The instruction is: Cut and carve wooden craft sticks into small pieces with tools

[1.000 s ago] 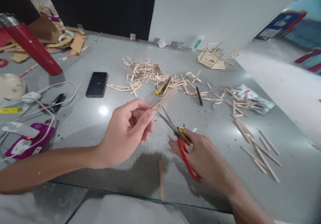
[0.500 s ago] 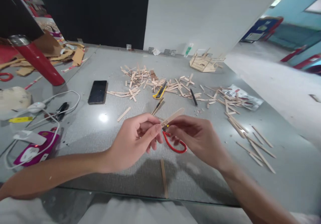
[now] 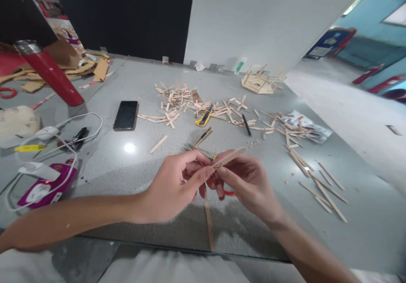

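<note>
Over the front middle of the table, both hands meet on a wooden craft stick (image 3: 232,157) with small dark marks near its lower end. The thumb and fingers of my left hand (image 3: 177,183) pinch that lower end. My right hand (image 3: 250,181) grips the stick just beside it, thumb against its near side, and the free end slants up to the right. Beneath the hands lie scissors with red handles (image 3: 229,193), mostly hidden. Another craft stick (image 3: 208,226) lies below the hands at the table's front edge.
Ahead lie a yellow box cutter (image 3: 204,116), a black pen (image 3: 246,125) and a pile of craft sticks (image 3: 176,97). A phone (image 3: 126,115), a red bottle (image 3: 52,73) and a purple power strip (image 3: 61,181) are leftward. A stick-built frame (image 3: 258,84) stands at the back right.
My right hand has come in closer to my left, its thumb now pressing on the stick near the marks. The stick has shifted slightly right and down.
</note>
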Motion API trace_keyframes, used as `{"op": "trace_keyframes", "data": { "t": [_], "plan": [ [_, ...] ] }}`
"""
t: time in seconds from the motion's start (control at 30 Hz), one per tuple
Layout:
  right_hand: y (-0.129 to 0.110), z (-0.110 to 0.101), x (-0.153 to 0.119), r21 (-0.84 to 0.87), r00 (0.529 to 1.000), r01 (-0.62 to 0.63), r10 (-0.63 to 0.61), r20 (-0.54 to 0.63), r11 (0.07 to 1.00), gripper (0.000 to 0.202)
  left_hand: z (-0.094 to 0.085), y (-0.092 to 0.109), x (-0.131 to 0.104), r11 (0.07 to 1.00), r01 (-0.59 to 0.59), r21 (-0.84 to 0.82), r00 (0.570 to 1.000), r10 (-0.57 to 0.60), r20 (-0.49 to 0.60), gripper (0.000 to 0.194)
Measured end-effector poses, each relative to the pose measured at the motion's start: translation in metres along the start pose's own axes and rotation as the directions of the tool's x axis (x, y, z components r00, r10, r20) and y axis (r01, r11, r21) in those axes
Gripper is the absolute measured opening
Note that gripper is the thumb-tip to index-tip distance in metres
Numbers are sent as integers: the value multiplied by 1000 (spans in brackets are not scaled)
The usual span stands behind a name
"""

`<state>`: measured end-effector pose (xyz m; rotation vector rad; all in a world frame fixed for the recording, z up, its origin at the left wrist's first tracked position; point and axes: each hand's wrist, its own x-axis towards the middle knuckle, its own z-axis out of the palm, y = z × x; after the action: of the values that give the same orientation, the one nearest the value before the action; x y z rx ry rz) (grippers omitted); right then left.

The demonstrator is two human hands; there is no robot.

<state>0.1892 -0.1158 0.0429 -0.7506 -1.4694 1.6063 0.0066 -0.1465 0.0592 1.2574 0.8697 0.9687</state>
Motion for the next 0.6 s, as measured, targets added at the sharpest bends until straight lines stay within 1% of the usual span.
{"op": "trace_keyframes", "data": {
  "t": [0.13,0.3,0.47,0.6],
  "plan": [
    [6,-1,-1,115,999,-39,37,22,993,12,0,-3,0,1000,-8,28,1000,8,-4,29],
    [12,6,-1,244,997,-70,77,-20,967,16,2,-8,1,993,-61,96,998,61,1,23],
    [18,13,-2,300,996,-56,75,-51,952,16,5,-12,0,980,-100,172,994,105,-18,19],
    [20,17,-3,348,990,-77,114,-88,934,16,6,-15,-1,970,-114,217,992,122,-24,18]
  ]
}}
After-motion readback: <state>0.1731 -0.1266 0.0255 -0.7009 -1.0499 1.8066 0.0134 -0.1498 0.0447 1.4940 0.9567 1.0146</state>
